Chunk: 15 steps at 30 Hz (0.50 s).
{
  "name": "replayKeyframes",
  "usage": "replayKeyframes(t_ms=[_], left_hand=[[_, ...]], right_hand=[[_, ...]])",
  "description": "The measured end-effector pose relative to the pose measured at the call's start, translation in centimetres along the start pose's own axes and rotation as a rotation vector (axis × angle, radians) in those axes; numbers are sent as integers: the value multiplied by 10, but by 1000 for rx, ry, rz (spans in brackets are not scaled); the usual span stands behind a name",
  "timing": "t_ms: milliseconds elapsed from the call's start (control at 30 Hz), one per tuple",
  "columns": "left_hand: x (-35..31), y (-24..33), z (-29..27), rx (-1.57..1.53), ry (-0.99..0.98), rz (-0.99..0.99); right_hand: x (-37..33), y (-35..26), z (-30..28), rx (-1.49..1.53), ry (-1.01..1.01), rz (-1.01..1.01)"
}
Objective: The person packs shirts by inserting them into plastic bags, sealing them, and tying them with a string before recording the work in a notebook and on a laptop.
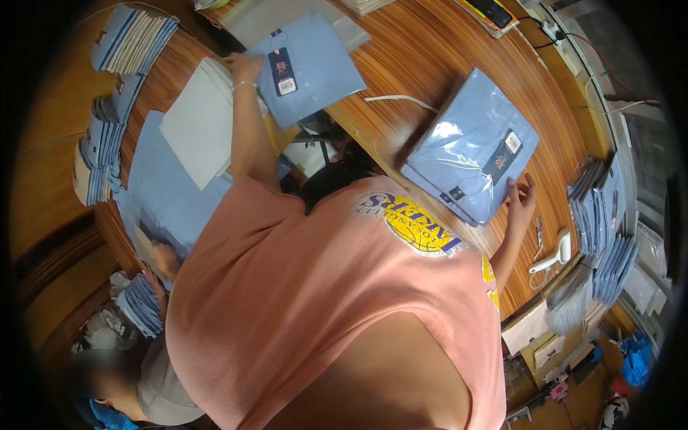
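My left hand is closed at the left edge of a folded light-blue shirt, its fingers partly hidden. A dark hang tag with a white label lies on that shirt, which reaches past the table's near edge. To the right, a stack of folded blue shirts in clear plastic bags lies at an angle, the top one also carrying a dark tag. My right hand is at the stack's lower right edge, fingers apart, gripping nothing.
White boards or sheets lie on blue cloth at left, where a co-worker's hand rests. Stacked blue shirts stand along the far left and right. A white-handled tool and a phone lie on the wooden table.
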<state>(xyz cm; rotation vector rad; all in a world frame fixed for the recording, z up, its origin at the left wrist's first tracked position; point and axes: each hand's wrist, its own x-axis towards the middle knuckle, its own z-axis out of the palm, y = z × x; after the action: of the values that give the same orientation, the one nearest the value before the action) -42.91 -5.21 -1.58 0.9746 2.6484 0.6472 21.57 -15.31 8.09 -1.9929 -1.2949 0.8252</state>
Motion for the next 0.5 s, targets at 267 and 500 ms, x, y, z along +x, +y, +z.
replayKeyframes(t_ms=[267,500], left_hand=[[-10,14,-23,-1214,-104,-151],[-91,104,-88,-1201,-377,274]], right_hand=[[0,-3,-22,230,47,-175],[-12,-90,15,540,-147,-297]])
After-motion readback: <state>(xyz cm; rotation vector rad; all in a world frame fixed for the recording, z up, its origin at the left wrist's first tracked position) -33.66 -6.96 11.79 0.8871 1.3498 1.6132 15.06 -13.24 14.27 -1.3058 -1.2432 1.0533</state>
